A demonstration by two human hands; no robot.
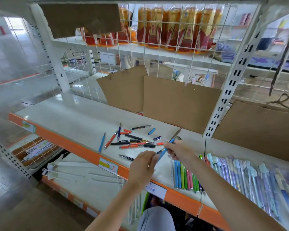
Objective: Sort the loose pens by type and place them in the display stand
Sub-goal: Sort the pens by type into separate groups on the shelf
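In the head view, both hands met over the shelf (70,120): the right hand (178,151) pinched a blue pen (164,151), the left hand (143,165) curled at its lower end. Loose pens (132,140) lay just beyond the hands; sorted pens (185,175) lay right of them.

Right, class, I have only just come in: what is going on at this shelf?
A person stands at a white shelf with an orange front edge. Both hands hold one blue pen above it: the right hand grips its upper part, the left hand is at its lower end. Loose pens in orange, black and blue, and some caps, lie scattered on the shelf. To the right, coloured pens lie side by side in a row.
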